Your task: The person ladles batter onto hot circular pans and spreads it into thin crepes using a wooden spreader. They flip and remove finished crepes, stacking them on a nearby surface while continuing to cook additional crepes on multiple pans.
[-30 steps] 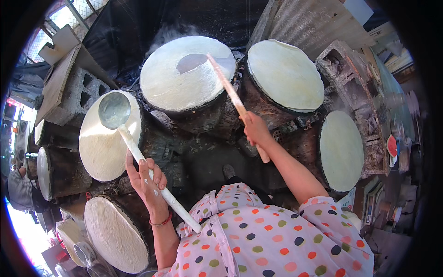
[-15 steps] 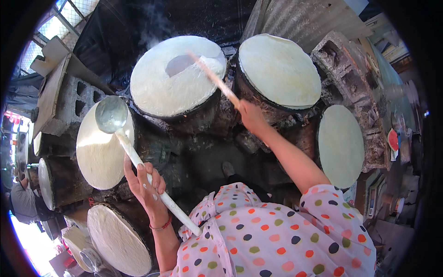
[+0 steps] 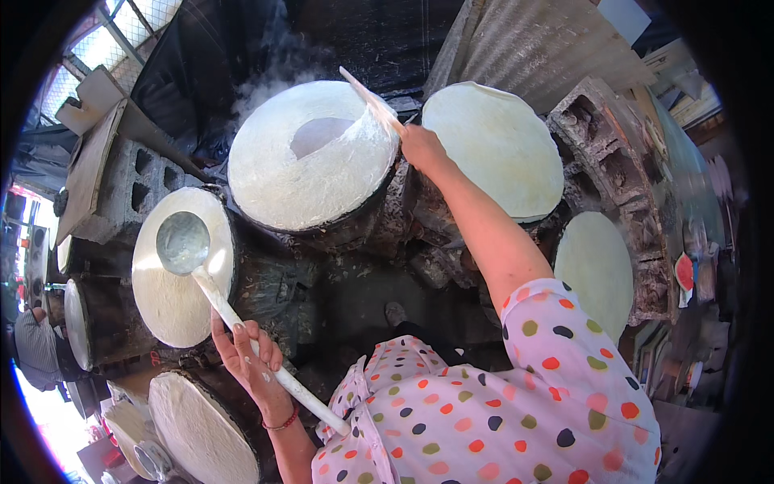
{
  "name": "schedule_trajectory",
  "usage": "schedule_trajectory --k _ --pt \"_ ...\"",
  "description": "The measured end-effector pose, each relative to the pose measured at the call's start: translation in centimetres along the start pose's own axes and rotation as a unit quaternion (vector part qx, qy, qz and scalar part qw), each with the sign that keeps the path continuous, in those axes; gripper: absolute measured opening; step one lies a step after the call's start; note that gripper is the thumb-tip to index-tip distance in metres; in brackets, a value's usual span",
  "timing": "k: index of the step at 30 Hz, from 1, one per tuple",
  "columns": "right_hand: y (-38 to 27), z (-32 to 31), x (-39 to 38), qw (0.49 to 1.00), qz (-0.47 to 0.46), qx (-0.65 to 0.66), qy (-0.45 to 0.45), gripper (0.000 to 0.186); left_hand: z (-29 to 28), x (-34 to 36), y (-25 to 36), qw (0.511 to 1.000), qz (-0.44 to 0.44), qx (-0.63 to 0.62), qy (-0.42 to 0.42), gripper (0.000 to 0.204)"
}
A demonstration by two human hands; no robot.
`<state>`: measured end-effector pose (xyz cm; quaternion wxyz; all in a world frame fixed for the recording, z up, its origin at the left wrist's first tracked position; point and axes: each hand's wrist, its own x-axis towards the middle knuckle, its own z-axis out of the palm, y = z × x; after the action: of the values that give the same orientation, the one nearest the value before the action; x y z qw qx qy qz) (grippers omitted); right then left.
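Note:
My left hand (image 3: 246,359) grips the long white handle of a ladle (image 3: 184,242), whose metal bowl rests on a round white steaming drum (image 3: 165,302) at the left. My right hand (image 3: 421,149) holds a thin wooden stick (image 3: 371,98) at the right rim of the big middle drum (image 3: 274,185). A thin whitish sheet on that drum is lifted at the stick's side, and a grey patch (image 3: 318,135) shows near its top. Steam rises behind it.
More round drums with pale sheets stand at the upper right (image 3: 496,145), right (image 3: 597,270) and lower left (image 3: 201,427). Grey concrete blocks (image 3: 121,194) sit at the left, a corrugated metal sheet (image 3: 524,48) at the back. Another person (image 3: 36,351) is at the far left edge.
My right hand moved up and left with the stick to the middle drum's right rim and raised the sheet's edge. The ladle stayed on the left drum.

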<state>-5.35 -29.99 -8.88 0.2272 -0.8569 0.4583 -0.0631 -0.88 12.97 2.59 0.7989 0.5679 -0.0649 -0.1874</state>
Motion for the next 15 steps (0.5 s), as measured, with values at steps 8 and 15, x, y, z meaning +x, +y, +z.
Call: schedule_trajectory --k 8,15 --pt "-0.1 0.3 -11.7 0.979 0.054 0.192 0.041 0.037 -0.6 0.3 -0.4 1.0 -0.018 -0.015 -0.005 0.049" --pt "-4.4 1.5 -15.0 0.948 0.048 0.29 0.126 0.033 0.3 1.0 -0.2 0.998 -0.04 -0.031 -0.034 0.053"
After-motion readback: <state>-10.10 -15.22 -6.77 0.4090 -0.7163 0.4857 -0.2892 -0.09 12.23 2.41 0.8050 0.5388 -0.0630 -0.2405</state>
